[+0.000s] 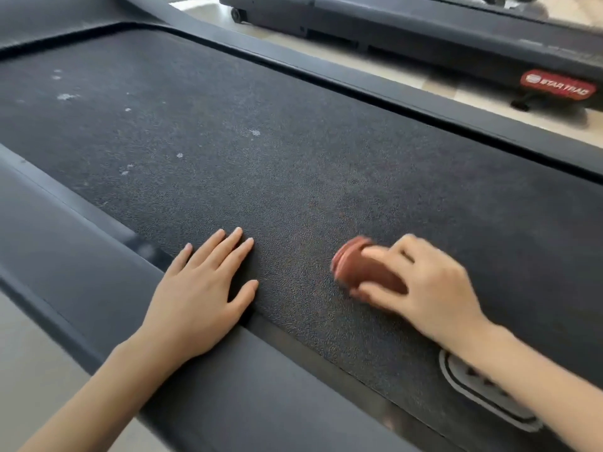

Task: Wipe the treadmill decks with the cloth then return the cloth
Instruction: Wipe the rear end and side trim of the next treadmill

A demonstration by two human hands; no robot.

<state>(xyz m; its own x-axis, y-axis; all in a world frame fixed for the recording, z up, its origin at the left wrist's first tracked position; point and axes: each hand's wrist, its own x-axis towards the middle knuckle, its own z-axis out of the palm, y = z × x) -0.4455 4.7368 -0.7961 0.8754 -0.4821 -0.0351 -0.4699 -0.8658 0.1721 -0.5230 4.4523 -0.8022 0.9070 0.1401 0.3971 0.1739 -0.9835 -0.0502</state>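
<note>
On treadmill deck (261, 164): right hand (424, 288) grips cloth (359, 269); left hand (202, 288) flat.

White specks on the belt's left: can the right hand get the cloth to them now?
Probably yes: bare belt lies between the cloth in the right hand and the white specks; the left hand rests flat nearer, off that line.

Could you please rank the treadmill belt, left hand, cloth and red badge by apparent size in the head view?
1. treadmill belt
2. left hand
3. cloth and red badge: close in size; cloth partly covered, badge farther off.
</note>
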